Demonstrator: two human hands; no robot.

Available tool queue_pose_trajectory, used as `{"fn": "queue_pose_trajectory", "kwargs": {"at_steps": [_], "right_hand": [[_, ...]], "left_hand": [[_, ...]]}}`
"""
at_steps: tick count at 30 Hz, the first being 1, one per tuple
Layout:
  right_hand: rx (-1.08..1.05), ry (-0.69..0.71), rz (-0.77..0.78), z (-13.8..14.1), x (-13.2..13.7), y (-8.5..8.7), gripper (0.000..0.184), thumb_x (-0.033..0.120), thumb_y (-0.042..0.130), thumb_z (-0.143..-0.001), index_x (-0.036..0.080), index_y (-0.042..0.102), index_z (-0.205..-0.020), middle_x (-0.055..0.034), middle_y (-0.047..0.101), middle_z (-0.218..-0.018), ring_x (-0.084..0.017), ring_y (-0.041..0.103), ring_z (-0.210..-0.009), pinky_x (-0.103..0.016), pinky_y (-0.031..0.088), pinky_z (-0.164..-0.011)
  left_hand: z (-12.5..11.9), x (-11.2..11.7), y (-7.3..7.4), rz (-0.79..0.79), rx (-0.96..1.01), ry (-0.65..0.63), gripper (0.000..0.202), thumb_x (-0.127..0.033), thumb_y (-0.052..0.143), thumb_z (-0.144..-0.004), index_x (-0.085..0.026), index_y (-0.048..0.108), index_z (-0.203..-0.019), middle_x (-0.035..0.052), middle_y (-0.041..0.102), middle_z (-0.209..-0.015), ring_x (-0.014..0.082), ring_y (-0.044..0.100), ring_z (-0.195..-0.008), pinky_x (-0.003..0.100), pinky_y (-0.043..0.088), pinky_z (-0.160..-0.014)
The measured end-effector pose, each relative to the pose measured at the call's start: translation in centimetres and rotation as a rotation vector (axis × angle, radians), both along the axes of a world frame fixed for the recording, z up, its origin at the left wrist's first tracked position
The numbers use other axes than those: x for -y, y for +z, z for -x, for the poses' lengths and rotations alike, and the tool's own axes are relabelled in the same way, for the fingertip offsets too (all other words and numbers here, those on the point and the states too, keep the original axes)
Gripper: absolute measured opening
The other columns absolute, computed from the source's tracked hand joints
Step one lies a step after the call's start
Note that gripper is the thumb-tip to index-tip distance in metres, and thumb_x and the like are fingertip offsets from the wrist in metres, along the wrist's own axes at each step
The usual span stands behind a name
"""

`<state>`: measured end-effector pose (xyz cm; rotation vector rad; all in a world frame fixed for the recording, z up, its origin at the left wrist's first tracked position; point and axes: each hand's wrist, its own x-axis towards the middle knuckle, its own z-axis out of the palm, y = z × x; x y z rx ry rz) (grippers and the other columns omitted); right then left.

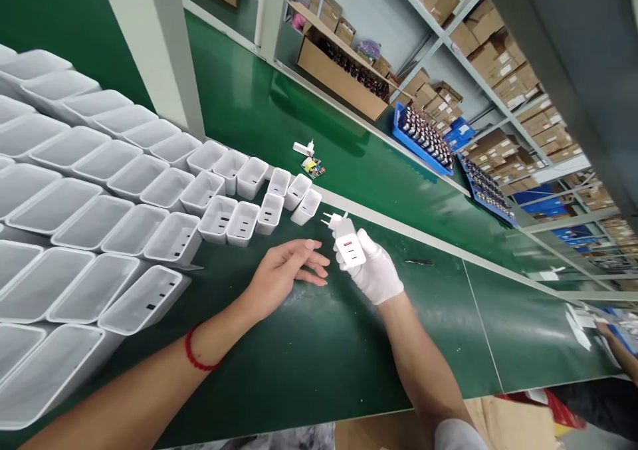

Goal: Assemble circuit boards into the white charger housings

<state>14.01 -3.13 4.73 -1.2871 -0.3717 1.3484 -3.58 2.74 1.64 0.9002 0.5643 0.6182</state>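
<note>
My right hand [373, 270], in a white glove, grips a white plug charger [351, 250]. Its two-pin plug points up and to the left, and the face with a red port and two dark slots is turned toward me. My bare left hand [289, 270] hovers beside it with fingers apart, a red bracelet [194, 353] round the wrist; it holds nothing. Left of my hands stand many open white charger housings [242, 223] in rows, some showing port slots in their floors. Beyond them lie a small circuit board [313, 166] and a white plug piece [303, 148].
A pale rail [389, 222] runs across the green bench [319, 357]. A dark thin tool [419, 262] lies right of my glove. Farther back are a cardboard box [339, 78], blue trays [423, 145] of parts and shelves of cartons. Another person's arm [618, 349] is at the far right.
</note>
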Motion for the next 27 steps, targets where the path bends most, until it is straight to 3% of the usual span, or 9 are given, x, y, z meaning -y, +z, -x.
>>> {"fn": "queue_pose_trajectory", "kwargs": {"at_steps": [2, 4, 7, 9, 11, 15, 21, 24, 27], "right_hand": [[0.113, -0.045, -0.042, -0.6, 0.2, -0.2, 0.036, 0.043, 0.072, -0.08, 0.013, 0.073, -0.098, -0.0084, 0.075, -0.089, -0.017, 0.067, -0.067, -0.026, 0.057, -0.053], [0.298, -0.101, -0.116, -1.8, 0.3, -0.1, 0.039, 0.04, 0.073, -0.079, 0.014, 0.071, -0.108, -0.0114, 0.073, -0.108, -0.022, 0.07, -0.083, -0.032, 0.06, -0.066], [0.704, -0.099, -0.185, -5.2, -0.8, 0.1, 0.058, 0.039, 0.067, -0.083, 0.016, 0.055, -0.135, -0.0131, 0.065, -0.127, -0.027, 0.066, -0.106, -0.042, 0.056, -0.089], [1.024, -0.105, -0.136, -8.2, -2.5, -0.1, 0.072, 0.04, 0.059, -0.086, 0.014, 0.036, -0.149, -0.0144, 0.064, -0.128, -0.027, 0.064, -0.109, -0.043, 0.053, -0.093], [1.269, -0.172, -0.022, -11.2, -4.7, -0.6, 0.078, 0.037, 0.051, -0.087, 0.01, 0.02, -0.154, -0.0166, 0.063, -0.128, -0.026, 0.064, -0.11, -0.042, 0.052, -0.095], [1.394, -0.276, 0.09, -15.2, -8.9, -2.1, 0.083, 0.029, 0.045, -0.086, -0.002, 0.007, -0.153, -0.0247, 0.06, -0.127, -0.027, 0.063, -0.11, -0.043, 0.049, -0.096], [1.554, -0.246, 0.116, -15.4, -9.9, -2.7, 0.067, 0.025, 0.049, -0.083, 0.008, 0.033, -0.146, -0.0188, 0.064, -0.115, -0.027, 0.063, -0.102, -0.042, 0.052, -0.089], [1.685, -0.306, 0.153, -14.4, -8.9, -1.7, 0.075, 0.033, 0.054, -0.084, 0.004, 0.028, -0.148, -0.0279, 0.05, -0.13, -0.036, 0.054, -0.116, -0.055, 0.043, -0.098], [1.775, -0.113, 0.136, -12.5, -9.2, -1.2, 0.064, 0.034, 0.053, -0.087, 0.01, 0.04, -0.144, -0.0239, 0.049, -0.134, -0.035, 0.048, -0.125, -0.053, 0.037, -0.107]], "left_hand": [[0.1, 0.1, -0.5, -0.243, -0.133, 0.062, 0.042, -0.047, 0.053, -0.092, -0.011, 0.062, -0.112, 0.0115, 0.071, -0.092, 0.0203, 0.067, -0.071, 0.038, 0.062, -0.064], [0.3, 0.2, -1.0, -0.643, -0.28, 0.172, 0.033, -0.035, 0.05, -0.095, -0.014, 0.06, -0.119, 0.0116, 0.07, -0.099, 0.0191, 0.066, -0.074, 0.037, 0.06, -0.069], [0.4, 0.1, -1.4, -1.226, -0.455, 0.309, 0.036, -0.017, 0.045, -0.094, -0.014, 0.056, -0.128, 0.0167, 0.065, -0.119, 0.0267, 0.065, -0.101, 0.042, 0.057, -0.085], [0.3, -0.1, -1.4, -1.439, -0.607, 0.343, 0.044, -0.01, 0.043, -0.092, -0.013, 0.052, -0.135, 0.0202, 0.056, -0.134, 0.0336, 0.057, -0.119, 0.049, 0.052, -0.094], [0.1, -0.3, -1.4, -1.516, -0.777, 0.341, 0.05, -0.004, 0.039, -0.09, -0.011, 0.048, -0.139, 0.0224, 0.047, -0.145, 0.0376, 0.049, -0.13, 0.053, 0.048, -0.1], [-0.3, -0.7, -1.6, -1.56, -0.95, 0.239, 0.058, 0.004, 0.03, -0.086, -0.005, 0.045, -0.141, 0.0237, 0.041, -0.149, 0.0383, 0.046, -0.133, 0.051, 0.048, -0.101], [-0.9, -1.4, -2.2, -1.596, -0.997, 0.233, 0.061, 0.009, 0.033, -0.082, -0.007, 0.046, -0.139, 0.0214, 0.054, -0.138, 0.0341, 0.058, -0.121, 0.049, 0.054, -0.094], [-1.2, -1.6, -2.5, -1.56, -0.954, 0.252, 0.06, 0.011, 0.033, -0.081, -0.005, 0.046, -0.137, 0.0241, 0.056, -0.133, 0.0346, 0.058, -0.121, 0.049, 0.054, -0.094], [-1.3, -1.8, -2.7, -1.511, -0.914, 0.264, 0.05, 0.011, 0.032, -0.082, -0.006, 0.056, -0.123, 0.0254, 0.051, -0.138, 0.0364, 0.055, -0.125, 0.051, 0.054, -0.095]]}}
